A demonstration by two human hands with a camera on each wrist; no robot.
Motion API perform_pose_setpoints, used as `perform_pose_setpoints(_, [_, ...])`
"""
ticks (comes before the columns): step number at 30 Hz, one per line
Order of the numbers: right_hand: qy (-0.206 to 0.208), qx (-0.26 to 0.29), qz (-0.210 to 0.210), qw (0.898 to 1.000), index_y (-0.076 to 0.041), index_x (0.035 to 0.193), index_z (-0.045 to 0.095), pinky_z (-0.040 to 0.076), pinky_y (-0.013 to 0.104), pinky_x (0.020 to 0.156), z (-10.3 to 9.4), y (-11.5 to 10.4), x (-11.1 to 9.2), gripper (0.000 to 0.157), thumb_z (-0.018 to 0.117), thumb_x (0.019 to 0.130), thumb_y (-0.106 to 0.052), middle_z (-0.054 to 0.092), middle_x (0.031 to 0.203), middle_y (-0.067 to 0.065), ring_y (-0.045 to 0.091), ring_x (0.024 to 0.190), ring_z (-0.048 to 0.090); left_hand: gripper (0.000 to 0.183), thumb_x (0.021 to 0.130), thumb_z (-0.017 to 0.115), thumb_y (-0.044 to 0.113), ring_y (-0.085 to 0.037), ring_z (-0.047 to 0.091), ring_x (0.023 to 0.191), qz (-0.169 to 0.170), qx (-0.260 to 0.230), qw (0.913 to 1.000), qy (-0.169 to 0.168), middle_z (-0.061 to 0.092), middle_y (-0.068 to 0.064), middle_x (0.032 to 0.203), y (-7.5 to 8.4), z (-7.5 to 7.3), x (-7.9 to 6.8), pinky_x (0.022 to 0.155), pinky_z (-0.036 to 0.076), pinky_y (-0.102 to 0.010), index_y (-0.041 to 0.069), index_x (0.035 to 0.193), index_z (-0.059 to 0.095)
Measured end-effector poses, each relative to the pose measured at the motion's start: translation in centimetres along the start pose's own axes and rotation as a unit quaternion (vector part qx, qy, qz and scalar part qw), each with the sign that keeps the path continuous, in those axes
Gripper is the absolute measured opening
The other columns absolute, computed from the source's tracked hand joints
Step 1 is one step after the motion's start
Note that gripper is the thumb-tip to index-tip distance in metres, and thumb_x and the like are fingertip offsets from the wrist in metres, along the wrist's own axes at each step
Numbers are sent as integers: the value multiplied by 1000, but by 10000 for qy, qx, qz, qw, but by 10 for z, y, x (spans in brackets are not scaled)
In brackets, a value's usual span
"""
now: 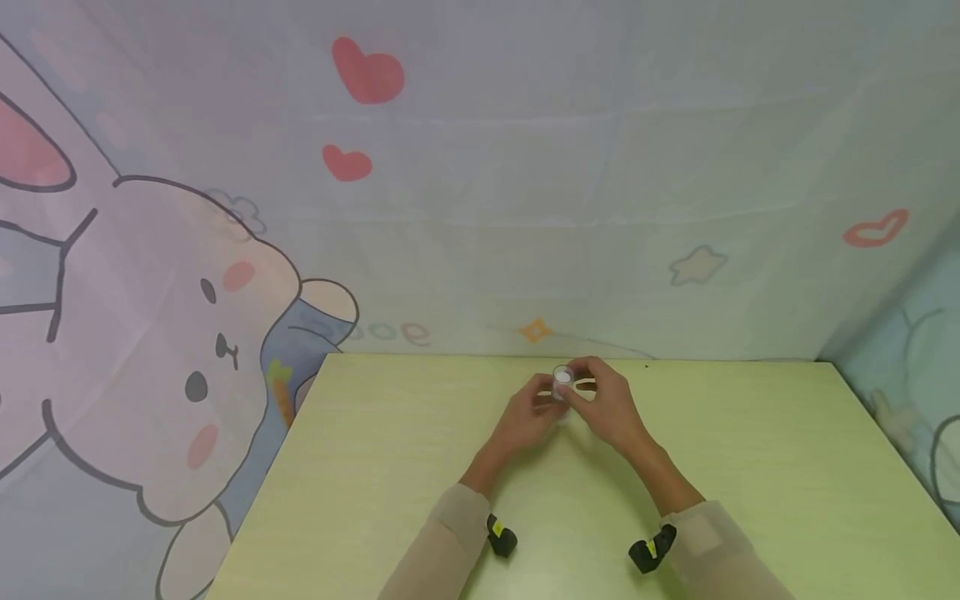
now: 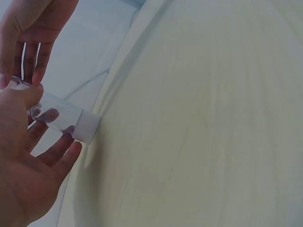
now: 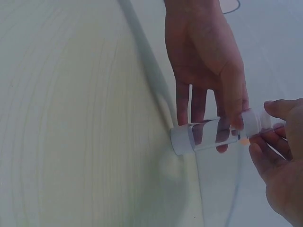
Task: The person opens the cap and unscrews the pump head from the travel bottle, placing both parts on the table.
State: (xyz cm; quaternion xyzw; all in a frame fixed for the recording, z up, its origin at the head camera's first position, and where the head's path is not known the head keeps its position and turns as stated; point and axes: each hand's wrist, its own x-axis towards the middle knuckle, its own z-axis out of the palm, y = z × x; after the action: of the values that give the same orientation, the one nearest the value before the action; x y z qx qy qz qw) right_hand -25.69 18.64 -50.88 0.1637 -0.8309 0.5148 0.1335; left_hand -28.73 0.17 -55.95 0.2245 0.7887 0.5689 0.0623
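A small clear cylindrical bottle [image 1: 562, 382] stands roughly upright between both hands near the table's far edge. Its white base [image 3: 181, 140] points down at the tabletop; whether it touches the surface I cannot tell. A white collar [image 3: 250, 122] circles the upper part, with a clear piece above it. My left hand [image 1: 525, 421] holds the bottle's body [image 2: 64, 112] from the left, thumb on the collar and fingers around the side. From the right, my right hand [image 1: 609, 406] pinches the clear top with thumb and fingertips, which partly hide it.
The pale yellow-green table [image 1: 375, 467] runs under both arms. Behind it hangs a light cloth backdrop [image 1: 525, 208] printed with a rabbit, hearts and a star. Black wrist cameras [image 1: 501, 537] sit at both sleeves.
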Motion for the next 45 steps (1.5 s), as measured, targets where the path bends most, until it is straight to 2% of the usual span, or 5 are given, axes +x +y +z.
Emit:
perform_pose_setpoints(9, [47,-10,-10,10000,0,126,63,57,56,99,0,-2,-1,35,80,97,-11,69,119,15,35,116,66,34,105,71,33,-30,68,125,158,3,9998,115,66,-7,142,-5,0,1,99,59,-35,15,133,63])
perform_pose_setpoints(23, [101,-84,-79,9999,0,126,63,59,53,98,-2,-7,1,34,79,97,-10,69,119,15,34,115,66,26,104,73,28,-29,72,119,248,136,9994,195,69,-10,136,-5,-1,3,95,60,-33,15,126,65])
perform_pose_setpoints(31, [113,-88,-93,9999,0,127,63,58,56,98,-3,-7,2,36,80,97,-8,69,119,15,35,116,66,24,103,74,26,-26,73,117,287,140,9993,211,70,-9,135,-5,-1,4,95,60,-31,16,123,66])
perform_pose_setpoints(45, [98,2,-104,9999,1,126,63,56,60,99,-5,-12,5,35,80,97,-8,68,119,16,36,116,65,25,102,75,28,-28,71,120,109,104,9996,241,69,-5,135,-5,-2,5,94,61,-33,19,124,66])
